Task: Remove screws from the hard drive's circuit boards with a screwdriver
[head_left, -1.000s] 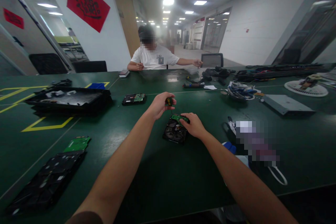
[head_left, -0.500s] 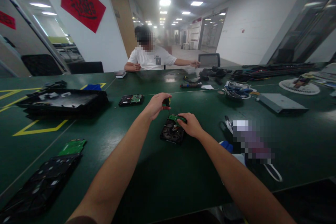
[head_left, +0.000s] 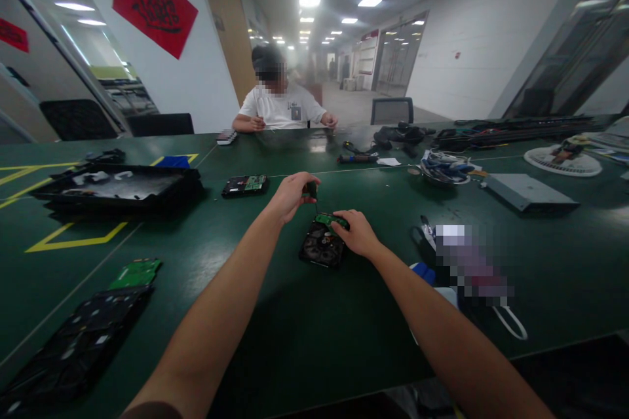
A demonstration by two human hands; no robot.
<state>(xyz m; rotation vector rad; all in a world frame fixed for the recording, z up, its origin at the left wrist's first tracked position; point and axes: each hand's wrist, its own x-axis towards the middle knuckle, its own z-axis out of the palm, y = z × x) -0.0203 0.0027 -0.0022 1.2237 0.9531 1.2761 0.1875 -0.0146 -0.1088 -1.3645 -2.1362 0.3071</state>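
Observation:
A black hard drive lies on the green table in front of me, its green circuit board at the far end. Above that end, my left hand is closed around the dark handle of a screwdriver. The thin shaft points down at the board's far left part; whether the tip sits in a screw is too small to make out. My right hand grips the drive's right side, thumb over the board and fingers along the far edge.
Another hard drive lies beyond my left hand. More drives fill the near left, below a black tray. To the right are a blurred pouch, a bowl of cables and a grey metal box. A co-worker sits opposite.
My left fingers have shifted slightly around the screwdriver handle, and its yellow part no longer shows. My right hand and the drive stay put. The co-worker's outstretched arm has drawn back in.

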